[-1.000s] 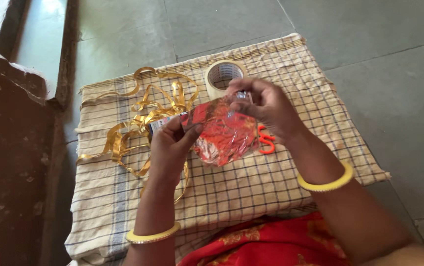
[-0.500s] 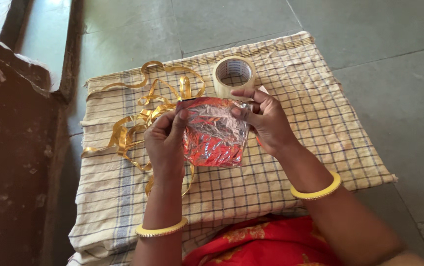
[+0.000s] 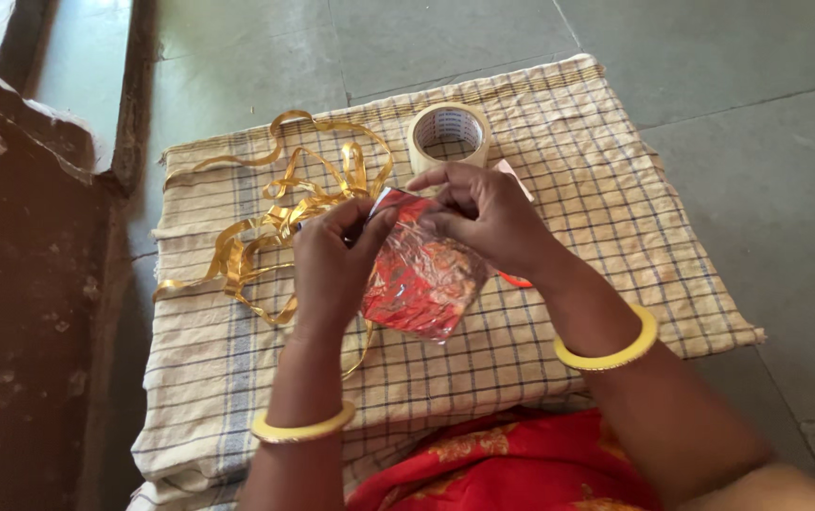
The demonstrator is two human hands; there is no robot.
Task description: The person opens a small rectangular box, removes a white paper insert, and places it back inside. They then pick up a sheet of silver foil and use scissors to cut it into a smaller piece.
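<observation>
I hold a small box wrapped in shiny red foil (image 3: 423,282) above a checked cloth (image 3: 615,218). My left hand (image 3: 333,268) grips its left side, thumb and fingers pinching the upper corner. My right hand (image 3: 483,216) presses down on the foil at the top edge, fingers curled over it. Both wrists wear yellow bangles. The lower part of the wrapped box hangs free between my hands.
A roll of clear packing tape (image 3: 447,135) stands just beyond my hands. Tangled gold ribbon (image 3: 275,218) lies to the left on the cloth. An orange scissor handle (image 3: 515,280) peeks from under my right wrist. A dark wall (image 3: 19,312) rises at the left; grey floor tiles surround the cloth.
The foil-wrapped box has tilted and turned. My right hand moved over its top edge, and my left hand shifted toward the upper corner.
</observation>
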